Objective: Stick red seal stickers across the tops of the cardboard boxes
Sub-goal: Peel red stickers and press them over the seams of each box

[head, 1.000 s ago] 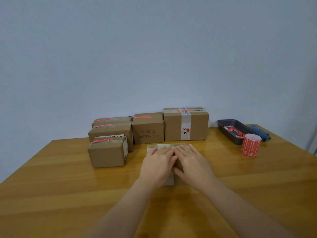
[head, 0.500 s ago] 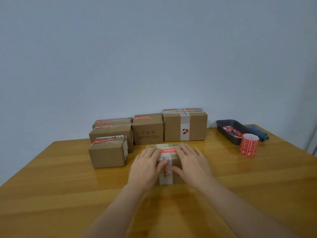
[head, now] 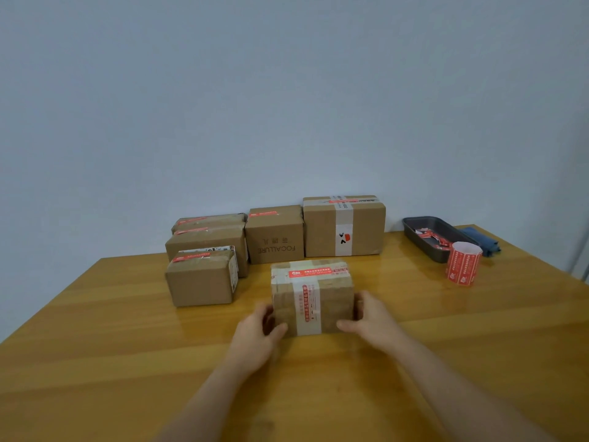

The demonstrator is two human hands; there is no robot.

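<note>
**Both hands clasp the sealed box at mid-worktop**

The cardboard box (head: 312,298) sits on the glossy, honey-coloured wooden worktop (head: 95,346), square-edged, its brown card dull and slightly scuffed. A red seal sticker (head: 314,272) lies flat across its top, crossing a pale band of tape that runs down the near face with red print along it.

The left hand (head: 255,339) grips the box's lower left corner: thumb pressed on the near face, fingers (head: 266,312) curled round the left side. The right hand (head: 371,320) mirrors it on the right, thumb touching the near face low down, fingers wrapped round the right side wall. So the box sits between the two hands, clamped from both flanks, its base on or just at the worktop; which cannot be told.

Behind it stands a row of sealed boxes, each with a red strip on top: a small box (head: 202,280) to the left, two flatter ones stacked up behind that, an upside-down FOCALLURE box (head: 275,237), and a tall box (head: 344,226) banded in white tape.

Off to the right, well apart from the hands, a sticker roll (head: 463,264) stands upright, a red-and-white paper cylinder. Just behind it lies a dark metal tray (head: 414,228) holding red scraps, with a folded blue cloth (head: 481,239) beside it. A plain pale wall fills the background.
</note>
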